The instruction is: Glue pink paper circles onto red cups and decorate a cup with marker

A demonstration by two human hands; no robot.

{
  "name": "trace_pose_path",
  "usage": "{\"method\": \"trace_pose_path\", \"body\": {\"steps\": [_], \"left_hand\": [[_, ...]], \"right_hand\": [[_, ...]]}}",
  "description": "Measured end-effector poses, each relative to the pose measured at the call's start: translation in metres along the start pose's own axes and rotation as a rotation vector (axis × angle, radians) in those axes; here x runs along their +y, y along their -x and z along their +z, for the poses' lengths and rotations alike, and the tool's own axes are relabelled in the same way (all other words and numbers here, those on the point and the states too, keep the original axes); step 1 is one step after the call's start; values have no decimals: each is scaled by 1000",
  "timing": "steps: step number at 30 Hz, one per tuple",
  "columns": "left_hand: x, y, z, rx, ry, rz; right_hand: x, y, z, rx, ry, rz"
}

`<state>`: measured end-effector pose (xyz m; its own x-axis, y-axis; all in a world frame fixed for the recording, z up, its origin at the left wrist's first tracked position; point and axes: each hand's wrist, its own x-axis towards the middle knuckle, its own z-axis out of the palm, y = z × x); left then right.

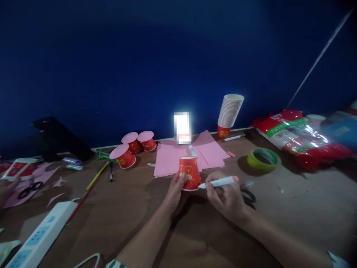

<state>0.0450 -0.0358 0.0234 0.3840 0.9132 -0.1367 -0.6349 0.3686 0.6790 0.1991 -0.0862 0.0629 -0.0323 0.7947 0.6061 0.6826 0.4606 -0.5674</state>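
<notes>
A red paper cup (189, 169) with gold print is upside down, its white rim at the bottom, in my left hand (176, 191). The thumb lies on the cup's front left side. My right hand (227, 197) grips a white marker (220, 182) with an orange end; its tip is at the cup's lower right edge. Behind the cup lie pink paper sheets (167, 158), with a light marker cap or pen (192, 151) on them. Black scissor handles (249, 196) show partly behind my right hand.
Pink-topped red cups (122, 158) stand left of the paper. Stacked cups (230, 111), green tape (263, 160) and a red bag (292, 136) are on the right. A power strip (47, 234) lies front left. Another person's hand (8, 190) holds a cup at far left.
</notes>
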Motion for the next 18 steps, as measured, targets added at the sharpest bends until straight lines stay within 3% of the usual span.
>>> {"method": "trace_pose_path", "body": {"steps": [10,18], "left_hand": [[-1,0,-1,-2,-24,-18],[0,1,1,-5,15,-12]], "right_hand": [[3,-2,1,38,19,-21],[4,-1,0,-52,-7,-7]]}}
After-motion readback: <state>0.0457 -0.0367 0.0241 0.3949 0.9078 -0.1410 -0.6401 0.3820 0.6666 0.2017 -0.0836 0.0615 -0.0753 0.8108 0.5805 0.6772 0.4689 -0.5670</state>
